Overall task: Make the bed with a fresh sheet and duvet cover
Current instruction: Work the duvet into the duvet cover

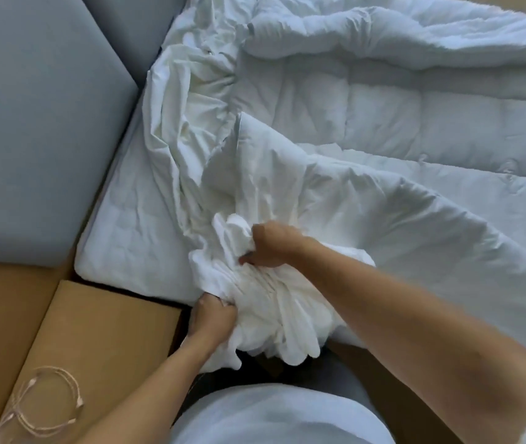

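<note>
A white quilted duvet (399, 123) lies rumpled across the mattress (133, 232). A thin white duvet cover (191, 123) is crumpled along its left side and gathered into a thick bunch (274, 309) at the near bed edge. My left hand (212, 318) grips the lower left of that bunch, fingers curled into the cloth. My right hand (271, 243) grips the top of the bunch, just above and to the right of the left hand. Whether the duvet's corner is inside the bunch is hidden.
A grey padded headboard (37, 123) runs along the left of the bed. A tan wooden bedside surface (101, 341) sits at the near left with a coiled pale cable (44, 408) on it. My own light shirt (280, 418) fills the bottom middle.
</note>
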